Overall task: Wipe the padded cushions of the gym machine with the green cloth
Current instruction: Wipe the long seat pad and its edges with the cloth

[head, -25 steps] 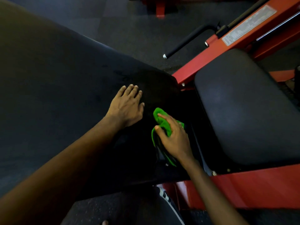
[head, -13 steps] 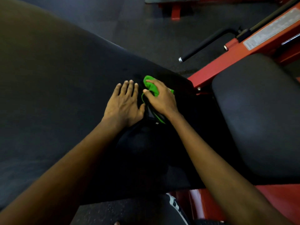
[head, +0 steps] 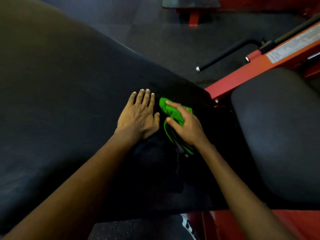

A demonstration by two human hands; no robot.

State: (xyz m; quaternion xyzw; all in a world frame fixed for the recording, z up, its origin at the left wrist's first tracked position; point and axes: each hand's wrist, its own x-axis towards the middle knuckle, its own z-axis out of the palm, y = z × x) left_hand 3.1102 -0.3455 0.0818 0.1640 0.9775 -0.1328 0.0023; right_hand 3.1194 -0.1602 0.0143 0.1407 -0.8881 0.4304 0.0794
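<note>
A long black back cushion (head: 60, 104) of the gym machine fills the left and middle of the head view. My left hand (head: 138, 116) lies flat on it, fingers together, holding nothing. Just to its right, my right hand (head: 185, 125) presses the bunched green cloth (head: 170, 111) onto the same cushion near its far right corner. Part of the cloth is hidden under my palm. A second black seat cushion (head: 280, 132) sits to the right, apart from both hands.
The red steel frame (head: 242, 80) runs between the two cushions and along the bottom right. A black handle bar (head: 223, 55) sticks out over the dark rubber floor. Another red machine base (head: 192, 9) stands at the top. A shoe (head: 187, 224) shows at the bottom.
My right hand carried the cloth from the cushion's right side up to its far corner beside my left hand, then drew it slightly back toward me. My left hand stayed flat in place.
</note>
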